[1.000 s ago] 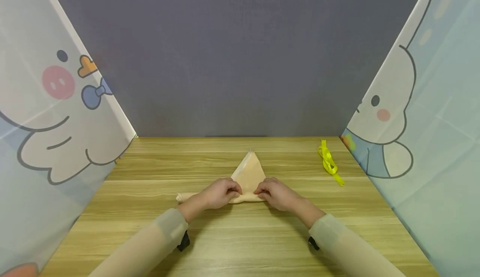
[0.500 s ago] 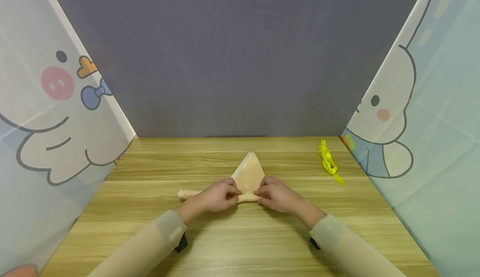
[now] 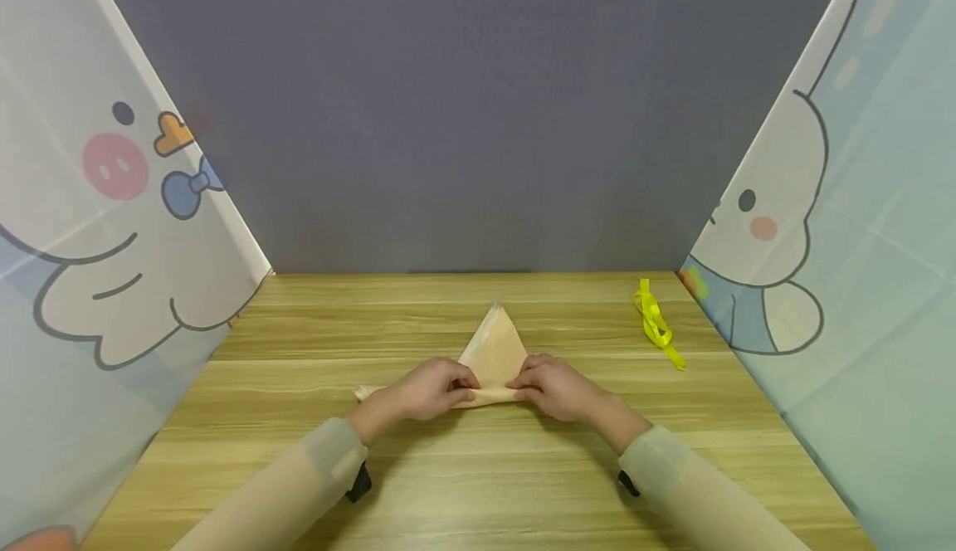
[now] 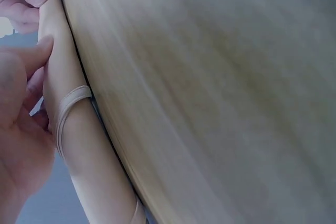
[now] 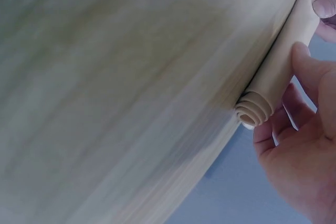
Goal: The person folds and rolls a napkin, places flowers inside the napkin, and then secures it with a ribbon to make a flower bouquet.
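Note:
A beige cloth [image 3: 495, 352] lies in the middle of the table, its near part rolled into a tube and its far part a flat triangle pointing away. My left hand [image 3: 433, 389] grips the roll left of centre, thumb on the near side. On the right, my right hand [image 3: 556, 387] pinches the same roll between thumb and fingers. The left wrist view shows the tube [image 4: 100, 166] running on past the left hand, with a loose cloth edge across it. In the right wrist view, the roll's end [image 5: 253, 111] shows a spiral of layers.
A bright yellow ribbon [image 3: 653, 323] lies looped at the table's back right. The wood-grain table [image 3: 493, 476] meets a dark grey panel [image 3: 478, 119] behind and cartoon-printed curtains on both sides.
The triangle's far tip has shifted slightly left and toward me. Both hands stay on the roll, moving only a little; the left thumb and fingers have edged slightly left. The ribbon has not moved.

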A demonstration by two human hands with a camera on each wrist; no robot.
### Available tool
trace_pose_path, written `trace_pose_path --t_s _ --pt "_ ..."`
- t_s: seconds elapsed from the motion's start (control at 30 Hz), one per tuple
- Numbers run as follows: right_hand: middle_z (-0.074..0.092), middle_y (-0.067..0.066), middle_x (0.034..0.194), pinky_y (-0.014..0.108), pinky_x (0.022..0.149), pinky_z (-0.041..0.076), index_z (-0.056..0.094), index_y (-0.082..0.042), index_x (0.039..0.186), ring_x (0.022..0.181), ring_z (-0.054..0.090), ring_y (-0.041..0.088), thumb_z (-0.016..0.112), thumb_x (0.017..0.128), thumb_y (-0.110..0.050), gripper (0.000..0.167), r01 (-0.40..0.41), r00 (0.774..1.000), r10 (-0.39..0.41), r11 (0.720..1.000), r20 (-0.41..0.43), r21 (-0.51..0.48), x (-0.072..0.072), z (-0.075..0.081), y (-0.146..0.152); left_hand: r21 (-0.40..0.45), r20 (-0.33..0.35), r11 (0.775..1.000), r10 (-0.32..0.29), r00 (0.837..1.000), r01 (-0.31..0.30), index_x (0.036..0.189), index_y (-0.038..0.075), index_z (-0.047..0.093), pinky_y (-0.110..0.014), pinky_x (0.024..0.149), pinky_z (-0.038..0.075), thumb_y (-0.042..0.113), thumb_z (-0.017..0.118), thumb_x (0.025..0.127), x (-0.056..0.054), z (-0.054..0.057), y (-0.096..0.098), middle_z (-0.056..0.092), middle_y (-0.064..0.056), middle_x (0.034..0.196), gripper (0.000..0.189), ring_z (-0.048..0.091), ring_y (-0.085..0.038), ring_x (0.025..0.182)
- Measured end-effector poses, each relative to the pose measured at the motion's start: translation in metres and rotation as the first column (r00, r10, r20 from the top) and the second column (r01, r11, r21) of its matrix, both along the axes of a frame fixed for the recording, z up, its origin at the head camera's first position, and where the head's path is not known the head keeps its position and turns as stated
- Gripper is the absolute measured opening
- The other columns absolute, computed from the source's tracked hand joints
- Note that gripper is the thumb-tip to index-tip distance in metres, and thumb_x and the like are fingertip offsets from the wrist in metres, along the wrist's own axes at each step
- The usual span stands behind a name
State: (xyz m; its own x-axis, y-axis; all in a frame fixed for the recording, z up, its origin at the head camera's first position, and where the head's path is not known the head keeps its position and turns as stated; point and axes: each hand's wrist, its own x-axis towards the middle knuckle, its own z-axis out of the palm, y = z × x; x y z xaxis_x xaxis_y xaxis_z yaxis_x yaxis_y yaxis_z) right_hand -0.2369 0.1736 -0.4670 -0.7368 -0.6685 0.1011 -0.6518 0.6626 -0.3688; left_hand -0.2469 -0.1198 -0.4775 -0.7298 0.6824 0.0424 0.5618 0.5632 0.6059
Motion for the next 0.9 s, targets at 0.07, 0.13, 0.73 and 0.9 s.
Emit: trace_pose_path --t_s 0.07,0.13,0.73,0.9 --pt "0.074 -0.007 0.107 0.038 0.090 0.054 0.085 -0.016 0.123 0.101 0.066 0.014 0.073 0.107 -0.022 0.021 0.003 1.000 -0.003 1.000 0.005 0.003 -0.001 0.000 -0.001 -0.010 0.007 1.000 0.016 1.000 -0.016 0.116 0.013 0.082 -0.025 0.077 0.057 0.017 0.072 0.108 -0.002 0.000 0.000 0.080 0.004 0.102 0.013 0.064 0.000 0.084" --pt "0.076 -0.005 0.108 0.040 0.092 0.056 0.085 -0.015 0.122 0.103 0.069 0.016 0.071 0.108 -0.020 0.020 0.010 1.000 -0.010 1.000 0.018 0.001 -0.003 -0.001 -0.002 -0.012 0.020 1.000 0.029 0.999 -0.028 0.116 0.014 0.082 -0.026 0.077 0.056 0.017 0.070 0.109 -0.003 0.000 0.000 0.080 0.004 0.102 0.014 0.063 -0.001 0.084" --pt "0.078 -0.004 0.103 0.041 0.089 0.059 0.073 -0.023 0.114 0.100 0.073 0.016 0.070 0.108 -0.015 0.010 0.043 0.998 -0.041 0.999 0.046 -0.031 -0.008 -0.001 -0.004 -0.023 -0.022 1.000 -0.013 1.000 0.012 0.126 0.018 0.079 -0.025 0.074 0.051 0.012 0.066 0.111 -0.007 0.001 -0.002 0.077 -0.001 0.100 0.021 0.059 -0.005 0.079" --pt "0.076 -0.007 0.108 0.050 0.098 0.052 0.080 -0.023 0.110 0.108 0.071 0.020 0.072 0.108 -0.020 0.010 0.035 0.999 -0.035 0.999 -0.020 0.015 -0.007 0.000 -0.004 -0.103 -0.193 0.995 -0.033 0.981 0.013 0.123 0.019 0.085 -0.031 0.087 0.047 0.019 0.071 0.108 -0.002 0.002 -0.003 0.071 0.004 0.113 0.021 0.058 -0.012 0.097"
